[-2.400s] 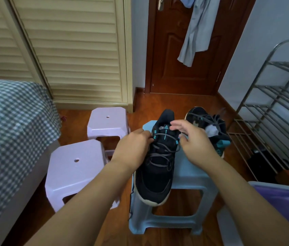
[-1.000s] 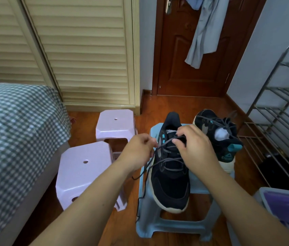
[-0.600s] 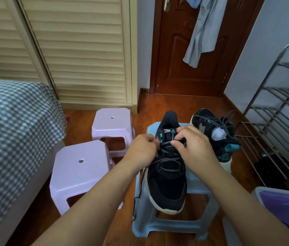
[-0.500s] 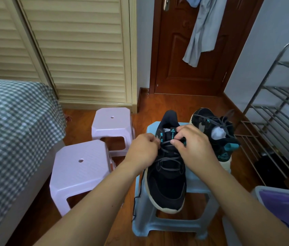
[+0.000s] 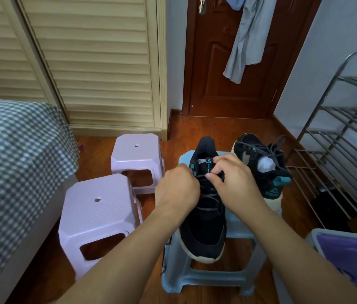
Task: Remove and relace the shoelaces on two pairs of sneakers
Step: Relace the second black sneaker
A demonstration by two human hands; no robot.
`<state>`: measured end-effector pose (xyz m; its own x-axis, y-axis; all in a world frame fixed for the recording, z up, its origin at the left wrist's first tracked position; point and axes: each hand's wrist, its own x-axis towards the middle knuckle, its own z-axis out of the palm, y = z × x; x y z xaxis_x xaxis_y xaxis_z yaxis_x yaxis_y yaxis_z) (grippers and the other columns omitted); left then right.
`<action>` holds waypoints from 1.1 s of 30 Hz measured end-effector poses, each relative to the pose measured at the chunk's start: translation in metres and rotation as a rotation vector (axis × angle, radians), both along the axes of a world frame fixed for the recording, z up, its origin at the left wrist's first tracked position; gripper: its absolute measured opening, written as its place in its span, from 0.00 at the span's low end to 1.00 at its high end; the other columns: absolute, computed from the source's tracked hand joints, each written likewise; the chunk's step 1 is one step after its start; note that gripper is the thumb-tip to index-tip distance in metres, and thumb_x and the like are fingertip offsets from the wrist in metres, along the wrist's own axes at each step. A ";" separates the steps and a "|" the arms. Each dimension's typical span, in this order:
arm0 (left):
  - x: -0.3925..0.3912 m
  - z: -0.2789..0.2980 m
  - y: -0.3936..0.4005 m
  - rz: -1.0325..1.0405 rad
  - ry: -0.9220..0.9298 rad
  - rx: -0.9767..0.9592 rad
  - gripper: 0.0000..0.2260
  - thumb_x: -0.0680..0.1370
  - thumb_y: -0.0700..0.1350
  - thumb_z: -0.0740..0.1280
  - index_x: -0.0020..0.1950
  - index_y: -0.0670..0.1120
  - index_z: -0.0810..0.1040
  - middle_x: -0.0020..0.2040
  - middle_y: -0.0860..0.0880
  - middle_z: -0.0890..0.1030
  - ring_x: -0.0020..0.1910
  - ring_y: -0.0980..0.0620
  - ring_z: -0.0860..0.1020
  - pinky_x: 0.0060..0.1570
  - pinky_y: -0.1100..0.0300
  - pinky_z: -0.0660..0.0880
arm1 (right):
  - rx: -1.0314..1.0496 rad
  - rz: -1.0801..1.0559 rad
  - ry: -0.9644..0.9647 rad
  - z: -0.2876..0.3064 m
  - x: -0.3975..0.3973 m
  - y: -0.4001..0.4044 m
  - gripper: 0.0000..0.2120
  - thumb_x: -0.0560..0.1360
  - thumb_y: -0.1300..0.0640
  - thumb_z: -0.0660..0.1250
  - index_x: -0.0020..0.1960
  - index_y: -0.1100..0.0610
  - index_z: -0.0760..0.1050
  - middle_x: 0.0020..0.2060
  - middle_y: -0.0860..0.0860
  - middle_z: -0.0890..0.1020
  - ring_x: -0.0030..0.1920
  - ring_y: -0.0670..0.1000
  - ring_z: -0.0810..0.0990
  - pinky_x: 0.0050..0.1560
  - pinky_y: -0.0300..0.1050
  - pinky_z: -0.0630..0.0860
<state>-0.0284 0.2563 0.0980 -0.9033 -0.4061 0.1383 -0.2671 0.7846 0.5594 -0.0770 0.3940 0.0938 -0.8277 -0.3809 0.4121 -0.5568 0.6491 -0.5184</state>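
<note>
Head view: black sneaker [image 5: 202,220] on blue stool [image 5: 234,229], toe over its near edge. Left hand [image 5: 176,190] and right hand [image 5: 235,182] both pinch the grey lace [image 5: 209,197] at the top eyelets. Slack seen a second ago now drawn in; relacing likely near finished. Second sneaker [image 5: 265,167] at stool's far right corner.

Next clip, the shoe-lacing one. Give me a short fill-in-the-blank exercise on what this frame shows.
1. Both sneakers sit on a light ____ stool.
2. The left hand and right hand work the grey lace of the ____ black sneaker.
3. The second sneaker lies on its ____.
4. Two ____ stools stand beside the bed.

Missing words: blue; upright; side; lilac
</note>
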 end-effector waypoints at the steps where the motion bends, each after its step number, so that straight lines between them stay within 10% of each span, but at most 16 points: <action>1: -0.001 -0.001 0.002 -0.007 0.000 -0.005 0.09 0.84 0.48 0.57 0.53 0.45 0.74 0.51 0.42 0.81 0.47 0.40 0.77 0.43 0.53 0.69 | -0.003 -0.002 0.000 0.000 0.000 0.000 0.10 0.76 0.59 0.72 0.38 0.59 0.76 0.55 0.49 0.78 0.61 0.48 0.76 0.60 0.47 0.72; 9: -0.003 -0.002 0.002 -0.040 0.044 -0.250 0.06 0.85 0.48 0.56 0.55 0.47 0.68 0.49 0.44 0.82 0.48 0.38 0.81 0.39 0.52 0.66 | -0.021 0.016 -0.022 -0.003 -0.002 0.001 0.10 0.76 0.57 0.73 0.38 0.57 0.76 0.52 0.46 0.76 0.62 0.46 0.75 0.59 0.47 0.72; 16: -0.024 -0.004 -0.011 -0.064 0.145 0.369 0.02 0.81 0.45 0.67 0.52 0.49 0.76 0.43 0.53 0.79 0.44 0.53 0.78 0.40 0.61 0.70 | 0.001 0.014 -0.023 -0.005 -0.003 0.000 0.11 0.75 0.55 0.73 0.37 0.56 0.74 0.50 0.45 0.74 0.60 0.48 0.75 0.58 0.51 0.74; 23: -0.031 -0.002 -0.004 -0.022 0.199 0.250 0.07 0.79 0.45 0.65 0.42 0.51 0.73 0.41 0.51 0.79 0.42 0.49 0.78 0.42 0.57 0.72 | 0.021 0.015 -0.035 -0.002 -0.001 0.001 0.12 0.76 0.55 0.72 0.37 0.55 0.74 0.50 0.44 0.73 0.62 0.47 0.74 0.60 0.49 0.73; 26: -0.034 0.006 -0.013 -0.003 0.390 0.343 0.04 0.81 0.44 0.64 0.47 0.47 0.77 0.41 0.50 0.81 0.43 0.49 0.80 0.45 0.54 0.76 | 0.026 0.021 -0.036 -0.001 -0.002 0.003 0.08 0.79 0.52 0.67 0.43 0.54 0.76 0.50 0.44 0.73 0.59 0.46 0.74 0.58 0.47 0.72; 33: -0.013 0.055 -0.150 0.470 1.357 1.281 0.08 0.85 0.37 0.51 0.48 0.47 0.63 0.47 0.42 0.72 0.32 0.49 0.81 0.39 0.56 0.81 | 0.034 0.005 0.000 -0.001 -0.005 0.018 0.12 0.84 0.59 0.55 0.59 0.56 0.76 0.50 0.45 0.74 0.53 0.46 0.73 0.52 0.41 0.67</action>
